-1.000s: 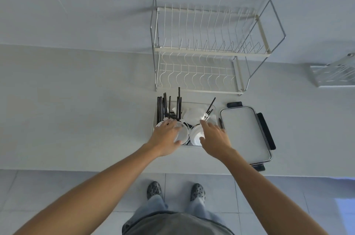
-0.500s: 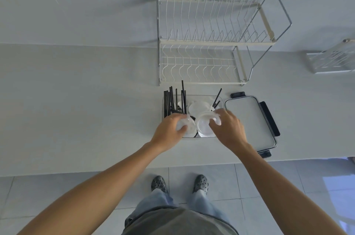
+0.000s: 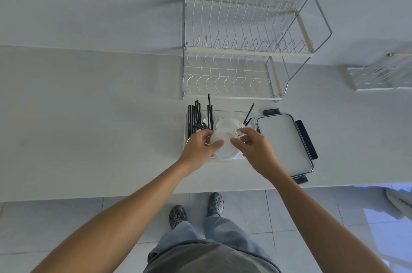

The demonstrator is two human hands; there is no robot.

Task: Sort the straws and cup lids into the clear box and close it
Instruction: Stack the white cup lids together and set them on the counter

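Both hands, left hand [image 3: 197,149] and right hand [image 3: 254,150], pinched 1 white cup lid [image 3: 221,144] over the near end of the clear box [image 3: 249,114]; it looked light, thin and bendy, best held by its rim.

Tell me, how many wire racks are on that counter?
2. The big two-tier dish rack stands against the wall just behind the clear box; a smaller wire rack sits at the far right, cut off by the picture edge. None seems hidden.
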